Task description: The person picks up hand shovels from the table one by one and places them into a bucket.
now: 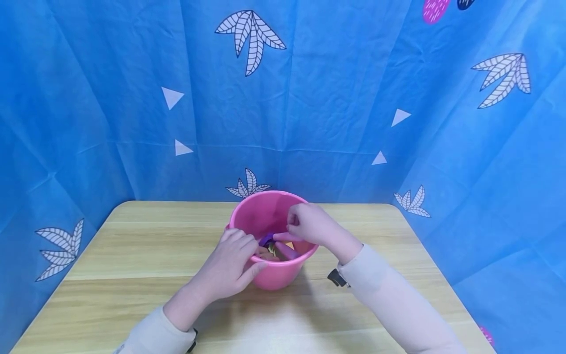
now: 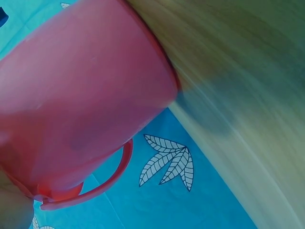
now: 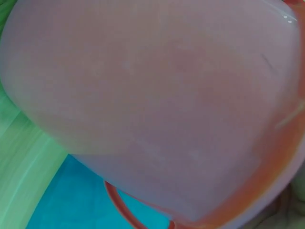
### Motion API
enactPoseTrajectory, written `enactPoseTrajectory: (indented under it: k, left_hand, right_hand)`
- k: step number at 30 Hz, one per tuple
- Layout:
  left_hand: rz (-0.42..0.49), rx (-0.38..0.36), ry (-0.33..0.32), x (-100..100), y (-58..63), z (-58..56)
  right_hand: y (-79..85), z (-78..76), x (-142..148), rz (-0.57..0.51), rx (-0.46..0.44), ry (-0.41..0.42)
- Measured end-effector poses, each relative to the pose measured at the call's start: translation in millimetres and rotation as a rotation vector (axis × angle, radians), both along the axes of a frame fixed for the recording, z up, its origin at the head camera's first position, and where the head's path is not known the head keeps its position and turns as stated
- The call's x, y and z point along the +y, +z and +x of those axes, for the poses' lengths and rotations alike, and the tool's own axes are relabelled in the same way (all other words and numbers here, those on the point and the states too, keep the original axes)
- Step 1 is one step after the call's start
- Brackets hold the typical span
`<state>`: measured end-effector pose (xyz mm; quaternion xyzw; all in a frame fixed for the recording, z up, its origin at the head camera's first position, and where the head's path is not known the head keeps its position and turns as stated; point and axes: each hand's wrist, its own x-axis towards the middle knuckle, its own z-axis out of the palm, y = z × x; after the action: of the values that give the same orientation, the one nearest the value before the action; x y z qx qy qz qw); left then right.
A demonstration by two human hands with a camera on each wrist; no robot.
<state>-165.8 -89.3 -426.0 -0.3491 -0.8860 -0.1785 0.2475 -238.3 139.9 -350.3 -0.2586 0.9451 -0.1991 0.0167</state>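
A pink bucket (image 1: 277, 276) stands upright on the wooden table. My left hand (image 1: 232, 260) grips its near left rim, the thumb lying along the outside. Over the right rim, my right hand (image 1: 309, 223) reaches into the bucket with bent fingers; what they touch is hidden. Inside lie a purple item (image 1: 267, 239), long pink pieces (image 1: 286, 250) and a brownish piece (image 1: 268, 256), their kinds unclear. The bucket's outer wall (image 2: 90, 90) fills much of the left wrist view, with its handle (image 2: 112, 179) hanging below. It also fills the right wrist view.
The light wooden table (image 1: 150, 246) extends on both sides of the bucket. Blue cloth (image 1: 331, 98) with leaf and triangle prints hangs behind and at both sides. A black clip (image 1: 337, 278) shows beside the right sleeve.
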Motion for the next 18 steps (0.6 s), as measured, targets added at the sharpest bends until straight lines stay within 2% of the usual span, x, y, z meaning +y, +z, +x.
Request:
enactPoseTrajectory:
  k: [5, 11, 18]
  left_hand:
    - [-0.01, -0.002, -0.01, -1.2, 2.1, 0.4]
    - [-0.016, -0.016, -0.01, -1.2, 4.8, 0.9]
    - [-0.017, -0.023, -0.003, -0.7, 5.9, 0.8]
  right_hand:
    - [6.0, 3.5, 3.6, -0.023, 0.005, -0.018]
    - [9.9, 6.6, 12.0, -0.056, 0.062, 0.0]
    - [4.0, 15.7, 22.7, -0.114, 0.126, 0.019]
